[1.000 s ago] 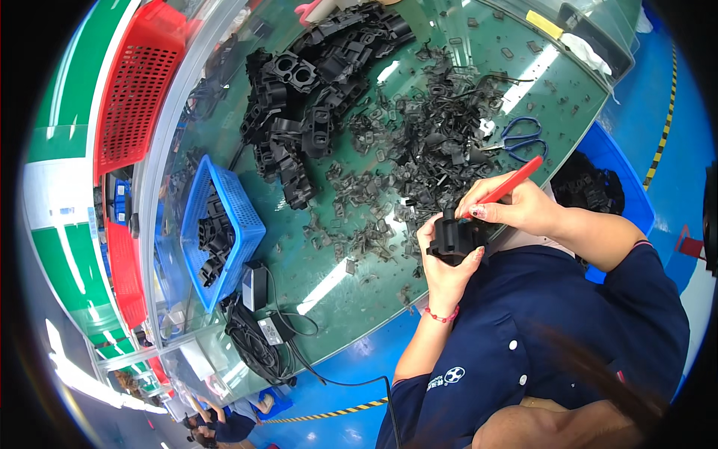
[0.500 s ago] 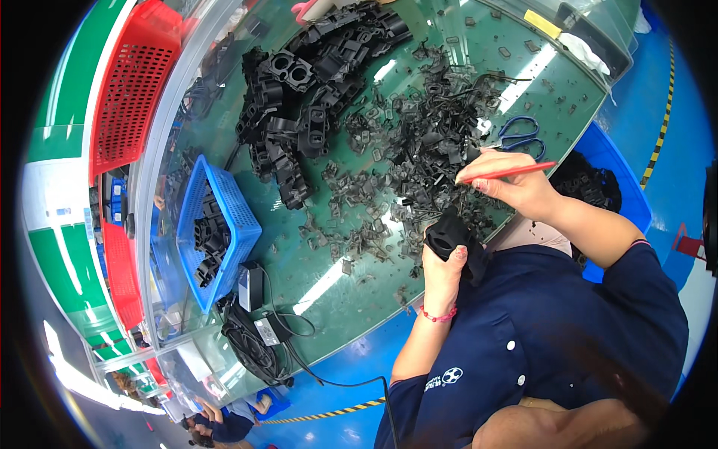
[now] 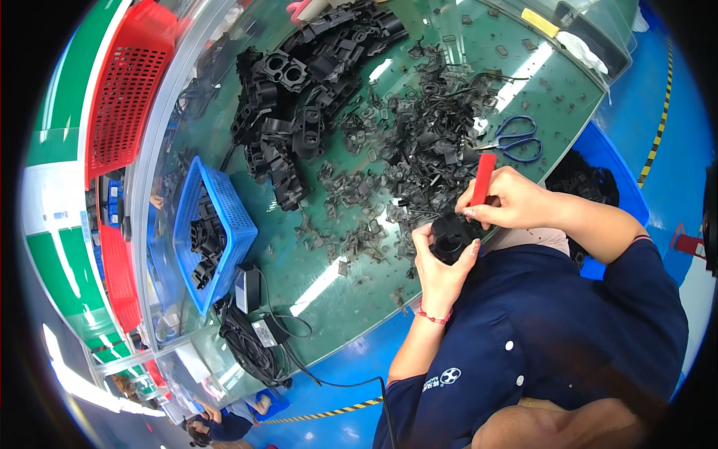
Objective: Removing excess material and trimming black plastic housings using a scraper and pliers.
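Note:
My left hand (image 3: 440,274) is closed round a black moulded plastic part (image 3: 449,234) with round openings, at the table's near edge. In my right hand (image 3: 511,196) is a slim red-handled tool (image 3: 484,179). Its handle points up and its lower end meets the right side of the plastic part; the tip is hidden by my fingers. Just beyond the hands spreads a pile of black plastic scraps (image 3: 434,142). Scissors with dark blue handles (image 3: 517,138) lie to the right of that pile.
Larger black parts (image 3: 288,112) are heaped at the back left. A blue basket (image 3: 238,217) at left holds more, and a blue bin (image 3: 624,176) stands below the table's right edge. A power adapter (image 3: 249,289) and cables lie front left. Red crates (image 3: 127,97) stand further left.
My right hand has turned the red-handled tool from nearly level to upright and brought it down to the plastic part. The part has turned in my left hand.

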